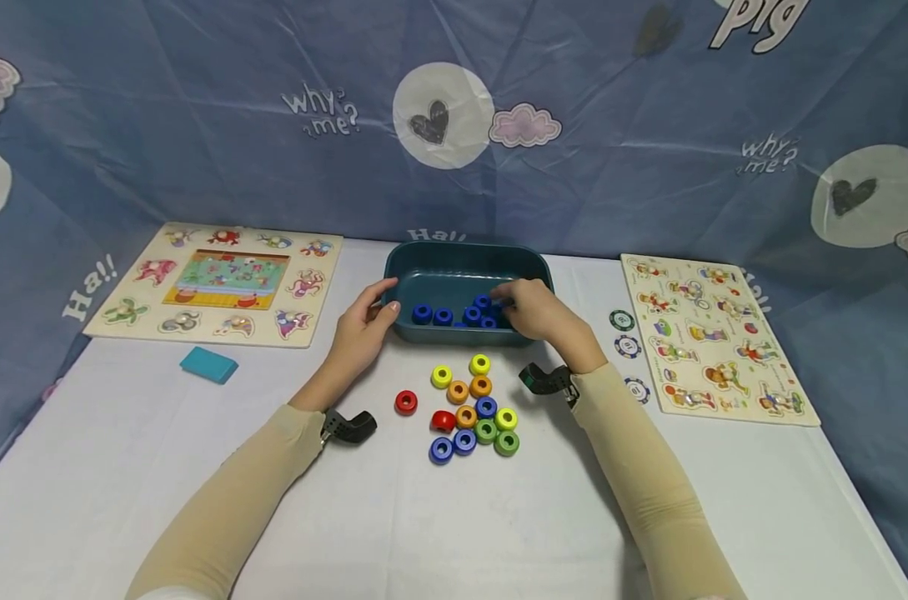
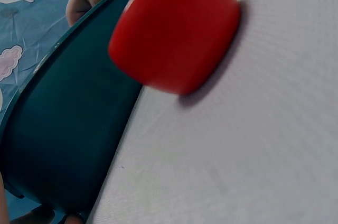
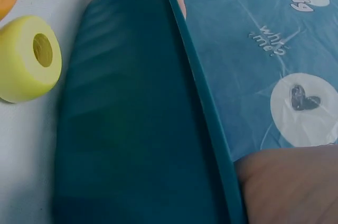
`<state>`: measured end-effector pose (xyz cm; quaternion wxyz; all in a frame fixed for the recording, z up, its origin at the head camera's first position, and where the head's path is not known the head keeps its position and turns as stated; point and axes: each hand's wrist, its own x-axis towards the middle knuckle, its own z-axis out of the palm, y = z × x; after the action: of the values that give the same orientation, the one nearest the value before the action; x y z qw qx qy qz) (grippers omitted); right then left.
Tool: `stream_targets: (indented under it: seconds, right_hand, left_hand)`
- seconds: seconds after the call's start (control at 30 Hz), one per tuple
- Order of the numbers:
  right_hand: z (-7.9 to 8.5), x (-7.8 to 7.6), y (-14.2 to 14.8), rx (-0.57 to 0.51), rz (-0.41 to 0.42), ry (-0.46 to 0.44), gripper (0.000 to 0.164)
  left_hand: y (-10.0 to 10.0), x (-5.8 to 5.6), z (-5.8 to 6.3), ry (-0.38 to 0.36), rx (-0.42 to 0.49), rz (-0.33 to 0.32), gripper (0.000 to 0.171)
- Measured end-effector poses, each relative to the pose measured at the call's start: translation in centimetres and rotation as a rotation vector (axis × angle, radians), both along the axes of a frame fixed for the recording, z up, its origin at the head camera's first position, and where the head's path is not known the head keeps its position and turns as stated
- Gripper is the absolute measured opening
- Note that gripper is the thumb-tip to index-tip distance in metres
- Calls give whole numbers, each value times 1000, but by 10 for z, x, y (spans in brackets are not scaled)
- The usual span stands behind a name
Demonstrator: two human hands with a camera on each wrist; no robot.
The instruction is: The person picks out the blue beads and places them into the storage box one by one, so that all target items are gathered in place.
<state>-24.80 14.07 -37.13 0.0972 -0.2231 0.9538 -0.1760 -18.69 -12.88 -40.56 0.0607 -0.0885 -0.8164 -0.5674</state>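
Observation:
A dark green plastic bin (image 1: pixel 438 335) stands at the middle back of the table. Several blue beads (image 1: pixel 443 316) with holes lie inside it, along the near side. My left hand (image 1: pixel 363 325) holds the bin's left end, with thumb and fingers at the rim. Over the right end, my right hand (image 1: pixel 530 307) reaches down among the blue beads. The bin wall and the hand itself hide its fingertips, so I cannot see whether they pinch a bead. In front of the bin lie loose beads: red (image 1: pixel 406 402), yellow (image 1: pixel 442 377), orange (image 1: pixel 458 392), green (image 1: pixel 507 442) and blue (image 1: pixel 441 451).
On the left lie a wooden picture puzzle (image 1: pixel 198 329) and a turquoise block (image 1: pixel 209 365). Another puzzle board (image 1: pixel 712 333) is at the right, with several round chips (image 1: pixel 627 346) beside it. A blue printed cloth (image 1: pixel 574 192) hangs behind the table.

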Motion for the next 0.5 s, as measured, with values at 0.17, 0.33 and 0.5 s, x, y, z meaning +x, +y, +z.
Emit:
stream_targets:
  seconds: [0.17,0.33,0.5]
  right_hand:
    - [-1,-1,0,-26,10,19,39]
    - [5,6,1,-100,38,65,38]
    - [23,35,0,-289,152,204,35]
  left_hand:
    - [-1,0,1,-1,2,0,44]
    - [-1,0,2,-2,-3,6,44]
    - [0,0,0,-5,3,6,44]
